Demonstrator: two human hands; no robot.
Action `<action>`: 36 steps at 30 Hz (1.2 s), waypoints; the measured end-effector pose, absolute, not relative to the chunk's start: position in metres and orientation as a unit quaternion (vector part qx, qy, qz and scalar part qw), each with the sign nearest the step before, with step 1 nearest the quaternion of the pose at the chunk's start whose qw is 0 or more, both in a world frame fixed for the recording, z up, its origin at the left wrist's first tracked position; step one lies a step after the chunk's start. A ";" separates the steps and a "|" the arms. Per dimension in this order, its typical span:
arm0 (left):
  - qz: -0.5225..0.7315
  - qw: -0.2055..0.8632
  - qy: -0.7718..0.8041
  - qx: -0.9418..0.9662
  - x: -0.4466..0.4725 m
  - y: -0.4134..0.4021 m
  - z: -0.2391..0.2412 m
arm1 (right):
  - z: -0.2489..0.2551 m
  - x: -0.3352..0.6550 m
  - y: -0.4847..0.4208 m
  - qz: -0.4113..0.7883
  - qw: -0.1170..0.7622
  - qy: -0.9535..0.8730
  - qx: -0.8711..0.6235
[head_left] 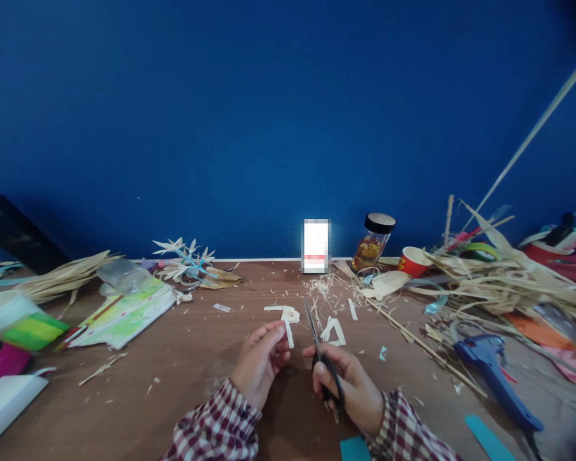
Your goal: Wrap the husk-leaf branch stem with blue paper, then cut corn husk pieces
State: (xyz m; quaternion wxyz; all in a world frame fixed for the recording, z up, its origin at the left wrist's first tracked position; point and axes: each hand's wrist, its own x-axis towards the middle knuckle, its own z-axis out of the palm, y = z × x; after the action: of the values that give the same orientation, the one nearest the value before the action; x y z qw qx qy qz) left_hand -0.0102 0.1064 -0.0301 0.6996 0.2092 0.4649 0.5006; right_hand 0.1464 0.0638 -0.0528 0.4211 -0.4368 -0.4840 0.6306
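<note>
My left hand (262, 360) pinches a thin pale strip of dried leaf (288, 333) that stands up from the fingertips. My right hand (350, 384) is closed round the black handles of a pair of scissors (317, 339); the blades point up and away, just right of the strip, and appear nearly closed. Both hands hover low over the brown table (182, 358). Cut pale pieces (333, 330) and small shavings lie on the table just beyond the hands.
A blue glue gun (494, 371) lies at the right beside a heap of dried leaves (509, 288). A jar (373, 242) and a red cup (413, 261) stand by the blue wall. A leaf craft (189, 259), papers (125, 314) and a green-banded tub (14, 320) sit left.
</note>
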 end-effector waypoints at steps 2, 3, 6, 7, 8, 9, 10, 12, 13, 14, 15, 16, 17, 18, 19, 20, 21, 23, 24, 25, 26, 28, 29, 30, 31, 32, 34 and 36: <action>0.506 0.695 0.461 0.219 -0.009 0.105 -0.030 | -0.053 0.146 0.064 0.628 0.421 -0.490 -0.433; 0.505 0.694 0.460 0.229 -0.009 0.105 -0.031 | -0.053 0.146 0.064 0.626 0.422 -0.493 -0.432; 0.500 0.691 0.453 0.261 -0.012 0.107 -0.033 | -0.051 0.146 0.063 0.626 0.427 -0.490 -0.431; 0.504 0.682 0.453 0.277 -0.014 0.109 -0.033 | -0.049 0.146 0.062 0.626 0.434 -0.486 -0.429; 0.511 0.664 0.459 0.297 -0.019 0.112 -0.034 | -0.047 0.147 0.062 0.623 0.444 -0.482 -0.426; 0.520 0.636 0.469 0.325 -0.024 0.116 -0.034 | -0.045 0.148 0.062 0.618 0.458 -0.478 -0.424; 0.527 0.596 0.488 0.357 -0.030 0.121 -0.034 | -0.042 0.149 0.062 0.609 0.476 -0.475 -0.421; 0.518 0.492 0.535 0.451 -0.045 0.131 -0.034 | -0.037 0.153 0.064 0.581 0.518 -0.462 -0.426; 0.501 0.436 0.557 0.499 -0.052 0.135 -0.034 | -0.034 0.156 0.066 0.562 0.540 -0.452 -0.434; 0.488 0.382 0.571 0.539 -0.059 0.139 -0.034 | -0.032 0.159 0.069 0.540 0.562 -0.442 -0.443; 0.476 0.337 0.578 0.570 -0.066 0.142 -0.035 | -0.031 0.162 0.072 0.516 0.582 -0.433 -0.455; 0.471 0.314 0.581 0.585 -0.071 0.144 -0.036 | -0.031 0.165 0.075 0.492 0.600 -0.427 -0.465; 0.465 0.300 0.581 0.596 -0.075 0.146 -0.037 | -0.032 0.169 0.078 0.469 0.614 -0.422 -0.473; 0.461 0.293 0.581 0.603 -0.077 0.147 -0.037 | -0.033 0.172 0.081 0.451 0.627 -0.419 -0.478; 0.457 0.290 0.581 0.608 -0.079 0.147 -0.038 | -0.035 0.175 0.085 0.436 0.637 -0.413 -0.482; 0.454 0.283 0.582 0.613 -0.080 0.147 -0.039 | -0.037 0.178 0.088 0.426 0.647 -0.403 -0.487; 0.455 0.274 0.582 0.615 -0.080 0.146 -0.039 | -0.038 0.181 0.090 0.419 0.656 -0.389 -0.492; 0.465 0.252 0.584 0.616 -0.076 0.144 -0.037 | -0.038 0.186 0.093 0.423 0.674 -0.354 -0.492; 0.474 0.243 0.583 0.613 -0.072 0.141 -0.035 | -0.036 0.188 0.094 0.442 0.680 -0.336 -0.478; 0.485 0.244 0.579 0.608 -0.066 0.138 -0.033 | -0.034 0.190 0.094 0.473 0.684 -0.319 -0.455; 0.495 0.260 0.572 0.600 -0.059 0.135 -0.030 | -0.031 0.192 0.094 0.511 0.683 -0.302 -0.425; 0.501 0.347 0.543 0.578 -0.039 0.126 -0.025 | -0.025 0.194 0.092 0.582 0.675 -0.272 -0.362; 0.489 0.411 0.521 0.566 -0.027 0.122 -0.023 | -0.023 0.195 0.091 0.605 0.672 -0.259 -0.340; 0.462 0.479 0.497 0.556 -0.015 0.117 -0.021 | -0.021 0.195 0.090 0.619 0.671 -0.250 -0.324; 0.432 0.537 0.475 0.547 -0.002 0.112 -0.020 | -0.019 0.195 0.090 0.629 0.670 -0.243 -0.311; 0.397 0.588 0.446 0.546 0.011 0.108 -0.019 | -0.019 0.195 0.089 0.636 0.669 -0.238 -0.302; 0.376 0.637 0.390 0.549 0.033 0.103 -0.019 | -0.018 0.194 0.088 0.643 0.668 -0.234 -0.292; 0.374 0.658 0.357 0.548 0.049 0.102 -0.021 | -0.018 0.192 0.087 0.645 0.667 -0.236 -0.291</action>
State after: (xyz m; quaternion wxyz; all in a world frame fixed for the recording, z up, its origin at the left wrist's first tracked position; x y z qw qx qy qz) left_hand 0.0494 0.1016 -0.0207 0.6582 0.5476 0.3566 0.3738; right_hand 0.1925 0.0871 -0.0181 0.6666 -0.2910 -0.2356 0.6446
